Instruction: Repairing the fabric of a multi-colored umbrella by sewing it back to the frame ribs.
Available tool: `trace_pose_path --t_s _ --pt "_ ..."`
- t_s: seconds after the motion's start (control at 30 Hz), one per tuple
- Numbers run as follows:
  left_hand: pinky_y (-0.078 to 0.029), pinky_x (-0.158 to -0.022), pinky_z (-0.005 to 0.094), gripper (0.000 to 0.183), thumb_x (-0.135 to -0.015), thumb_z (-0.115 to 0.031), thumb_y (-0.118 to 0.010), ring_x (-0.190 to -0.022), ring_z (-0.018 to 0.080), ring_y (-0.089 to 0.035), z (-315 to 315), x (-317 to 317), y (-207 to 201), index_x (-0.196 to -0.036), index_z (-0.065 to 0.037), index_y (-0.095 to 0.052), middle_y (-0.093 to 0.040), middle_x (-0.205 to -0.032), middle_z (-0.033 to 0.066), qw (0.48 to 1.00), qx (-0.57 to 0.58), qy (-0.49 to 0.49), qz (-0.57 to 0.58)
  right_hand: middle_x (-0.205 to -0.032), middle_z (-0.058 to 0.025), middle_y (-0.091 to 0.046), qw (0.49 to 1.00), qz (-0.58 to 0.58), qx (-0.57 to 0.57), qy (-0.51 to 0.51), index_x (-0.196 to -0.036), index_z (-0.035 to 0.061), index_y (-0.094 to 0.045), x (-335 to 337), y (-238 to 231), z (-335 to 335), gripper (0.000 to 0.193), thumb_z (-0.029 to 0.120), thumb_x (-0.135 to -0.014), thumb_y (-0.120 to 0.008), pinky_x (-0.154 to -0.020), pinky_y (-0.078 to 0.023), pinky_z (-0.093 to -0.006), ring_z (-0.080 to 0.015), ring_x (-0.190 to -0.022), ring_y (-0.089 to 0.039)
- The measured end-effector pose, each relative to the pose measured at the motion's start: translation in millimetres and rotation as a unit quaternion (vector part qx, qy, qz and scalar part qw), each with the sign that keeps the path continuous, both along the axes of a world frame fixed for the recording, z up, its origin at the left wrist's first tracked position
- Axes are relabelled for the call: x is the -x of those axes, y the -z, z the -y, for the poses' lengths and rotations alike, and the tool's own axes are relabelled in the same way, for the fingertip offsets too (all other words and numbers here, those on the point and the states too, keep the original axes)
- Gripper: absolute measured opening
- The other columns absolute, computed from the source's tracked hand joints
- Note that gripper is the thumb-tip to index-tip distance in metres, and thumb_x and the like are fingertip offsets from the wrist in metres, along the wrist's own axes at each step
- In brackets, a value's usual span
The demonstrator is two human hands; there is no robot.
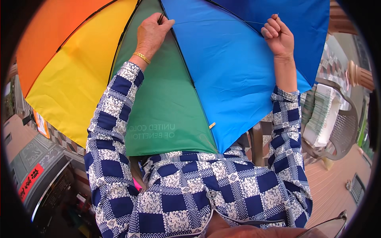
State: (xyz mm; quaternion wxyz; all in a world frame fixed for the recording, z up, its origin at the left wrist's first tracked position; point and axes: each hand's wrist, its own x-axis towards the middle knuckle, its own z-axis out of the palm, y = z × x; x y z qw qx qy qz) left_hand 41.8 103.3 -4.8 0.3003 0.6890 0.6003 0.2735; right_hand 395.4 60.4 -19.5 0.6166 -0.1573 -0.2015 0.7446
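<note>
An open umbrella point(166, 99) with orange, yellow, green and blue panels spreads in front of me, its inner side and black ribs facing me. My left hand point(152, 33), with a gold band at the wrist, is closed in a pinch on a dark umbrella rib point(160, 18) at the top of the green panel. A thin thread point(218, 20) runs taut from its fingertips across the blue panel. The other end reaches my right hand point(278, 37), raised and closed over the dark blue panel. A tiny pale tip shows above its fingers, too small to name.
At the right stands a grey-brown plastic chair point(345, 127) carrying a white box point(323, 115) of thin, closely stacked pieces. A small yellowish tab point(212, 125) sits on the rib near the umbrella's lower edge. Farther left hangs a red sign point(30, 181) by a dark doorway.
</note>
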Motion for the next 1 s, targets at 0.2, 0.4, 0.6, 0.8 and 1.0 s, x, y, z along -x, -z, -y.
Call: trace_pose_path --t_s 0.2,0.4,0.6,0.8,1.0 --pt "-0.045 -0.058 0.0345 0.025 -0.075 -0.028 -0.066 -0.061 0.0213 -0.057 -4.2 -2.6 -0.9 -0.070 -0.006 -0.055 -0.059 -0.064 0.0066 0.994 0.051 -0.013 -0.092 -0.062 0.0026 -0.033 0.995 0.095 -0.017 -0.004 -0.099 0.0025 -0.052 3.0 -29.6 10.2 0.017 0.014 -0.097 -0.040 -0.053 -0.033 -0.0235 -0.0091 -0.052 -0.034" --pt "-0.048 -0.064 0.0415 0.022 -0.075 -0.027 -0.066 -0.074 0.0316 -0.061 -4.8 -12.4 15.9 -0.083 -0.008 -0.060 -0.063 -0.077 0.0112 0.986 -0.014 -0.033 -0.164 -0.062 0.0018 -0.033 0.994 0.108 -0.023 0.010 -0.096 0.0008 -0.052 -2.3 -61.8 6.0 0.016 0.011 -0.096 -0.041 -0.055 -0.033 -0.0240 -0.0095 -0.054 -0.035" --pt "-0.048 -0.066 0.0398 0.018 -0.078 -0.023 -0.062 -0.078 0.0298 -0.061 5.2 -4.6 11.1 -0.091 -0.010 -0.062 -0.063 -0.084 0.0107 0.981 -0.110 0.069 -0.146 -0.063 0.0000 -0.035 0.993 0.045 -0.077 0.073 -0.090 -0.0014 -0.051 -76.9 -95.7 -11.1 0.010 0.005 -0.093 -0.043 -0.059 -0.033 -0.0261 -0.0120 -0.055 -0.036" --pt "-0.049 -0.066 0.0409 0.023 -0.076 -0.026 -0.067 -0.079 0.0321 -0.060 3.0 -1.0 10.6 -0.095 -0.014 -0.061 -0.059 -0.087 0.0105 0.987 -0.102 0.088 -0.087 -0.070 -0.0034 -0.045 0.975 0.155 -0.107 0.120 -0.095 -0.0006 -0.054 -20.7 -101.9 -7.7 0.012 0.009 -0.093 -0.047 -0.064 -0.038 -0.0281 -0.0141 -0.060 -0.044" --pt "-0.047 -0.064 0.0340 0.018 -0.078 -0.020 -0.064 -0.076 0.0238 -0.058 -5.5 -1.7 -21.1 -0.087 -0.005 -0.057 -0.057 -0.082 0.0092 0.995 -0.015 0.071 0.074 -0.088 -0.0017 -0.060 0.818 0.563 -0.113 0.032 -0.105 0.0040 -0.062 88.9 -36.8 12.5 0.023 0.016 -0.086 -0.061 -0.063 -0.045 -0.0234 -0.0083 -0.073 -0.054"
